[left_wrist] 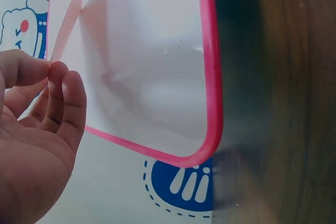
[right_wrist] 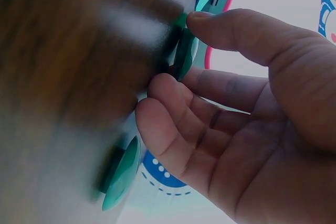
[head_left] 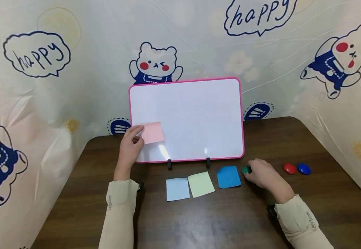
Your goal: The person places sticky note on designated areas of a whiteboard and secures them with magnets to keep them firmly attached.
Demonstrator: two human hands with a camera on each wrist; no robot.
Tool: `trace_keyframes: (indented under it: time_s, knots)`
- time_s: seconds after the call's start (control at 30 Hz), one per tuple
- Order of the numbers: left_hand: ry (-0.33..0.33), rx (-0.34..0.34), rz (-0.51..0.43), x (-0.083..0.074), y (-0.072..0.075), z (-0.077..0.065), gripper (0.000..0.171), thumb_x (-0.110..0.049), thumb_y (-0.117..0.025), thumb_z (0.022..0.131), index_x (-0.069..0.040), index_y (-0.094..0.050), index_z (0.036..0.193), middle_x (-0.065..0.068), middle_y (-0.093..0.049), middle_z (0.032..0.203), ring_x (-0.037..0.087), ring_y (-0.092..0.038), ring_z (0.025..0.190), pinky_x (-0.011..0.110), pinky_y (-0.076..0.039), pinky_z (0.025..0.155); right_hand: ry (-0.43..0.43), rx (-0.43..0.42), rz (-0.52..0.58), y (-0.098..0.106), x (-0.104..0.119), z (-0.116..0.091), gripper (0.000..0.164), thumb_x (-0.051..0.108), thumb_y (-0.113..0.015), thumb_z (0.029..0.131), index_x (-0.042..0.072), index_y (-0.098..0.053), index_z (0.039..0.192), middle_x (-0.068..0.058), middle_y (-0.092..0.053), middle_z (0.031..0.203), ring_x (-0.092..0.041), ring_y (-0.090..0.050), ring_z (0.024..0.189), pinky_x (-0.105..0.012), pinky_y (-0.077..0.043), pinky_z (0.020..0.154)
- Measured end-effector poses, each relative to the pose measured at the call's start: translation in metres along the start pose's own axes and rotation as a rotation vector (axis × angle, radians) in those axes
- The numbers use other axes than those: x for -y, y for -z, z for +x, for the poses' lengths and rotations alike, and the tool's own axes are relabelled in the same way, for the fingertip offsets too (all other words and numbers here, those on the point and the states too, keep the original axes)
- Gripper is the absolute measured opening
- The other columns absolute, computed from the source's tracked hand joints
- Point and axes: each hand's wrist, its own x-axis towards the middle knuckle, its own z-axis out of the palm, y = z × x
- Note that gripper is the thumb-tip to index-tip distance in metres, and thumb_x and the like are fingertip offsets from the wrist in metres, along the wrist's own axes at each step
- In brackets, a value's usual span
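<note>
A pink sticky note (head_left: 153, 133) is pinched at its left edge between the thumb and fingers of my left hand (head_left: 131, 147). It lies in front of the lower left of a pink-framed whiteboard (head_left: 193, 117); in the left wrist view the note (left_wrist: 69, 22) stands edge-on. My right hand (head_left: 266, 175) is down at the table, thumb and fingers pinching a round green magnet (head_left: 246, 169). The right wrist view shows that magnet (right_wrist: 185, 51) at the fingertips, with another green magnet (right_wrist: 123, 174) on the table beyond the other fingers.
Light blue (head_left: 177, 189), pale green (head_left: 201, 184) and bright blue (head_left: 229, 177) sticky notes lie before the board. A red magnet (head_left: 289, 168) and a blue magnet (head_left: 304, 168) sit at the right. Two black feet support the board; a printed cloth (head_left: 102, 62) hangs behind.
</note>
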Motion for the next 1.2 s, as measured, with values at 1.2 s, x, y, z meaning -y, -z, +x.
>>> trace_keyframes:
  time_s: [1.2]
  knots:
    - [-0.046,-0.018,0.169,-0.001,-0.003,0.046,0.053,-0.005,-0.05,0.101,-0.011,-0.044,0.154,-0.001,-0.033,0.161,0.029,-0.041,0.134,0.048,-0.042,0.107,0.04,-0.011,0.027,0.008,0.006,-0.006,0.046,0.021,-0.074,0.092,-0.01,-0.061,0.124,-0.018,-0.062,0.108,-0.029,-0.055,0.089,-0.05,-0.054,0.08]
